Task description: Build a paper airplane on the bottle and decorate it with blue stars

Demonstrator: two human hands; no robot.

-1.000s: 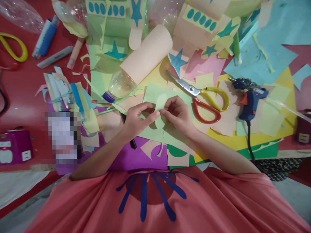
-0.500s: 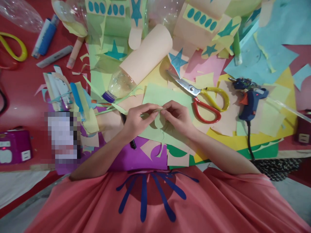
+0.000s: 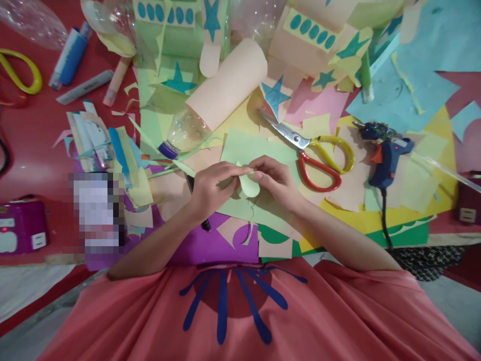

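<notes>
Between my fingertips is a small light green paper cutout (image 3: 248, 186) with a rounded lower end. My left hand (image 3: 214, 188) pinches its upper left side, and my right hand (image 3: 276, 180) pinches its upper right side; both hands are closed on it. Beneath them lies a light green paper sheet (image 3: 270, 208). Just right of my right hand rest scissors (image 3: 319, 160) with one yellow and one red handle. A black pen (image 3: 205, 223) lies partly hidden under my left hand.
Behind my hands lies a plastic bottle (image 3: 229, 82) wrapped in peach paper. A blue glue gun (image 3: 389, 158) with a black cord is at right. Markers (image 3: 71, 57), a phone (image 3: 98, 210) and a purple box (image 3: 24, 227) are at left. Paper scraps cover much of the table.
The green cutout has turned in my fingers, so its rounded face and a top point show more. My left fingers have shifted slightly; the surrounding items have stayed put.
</notes>
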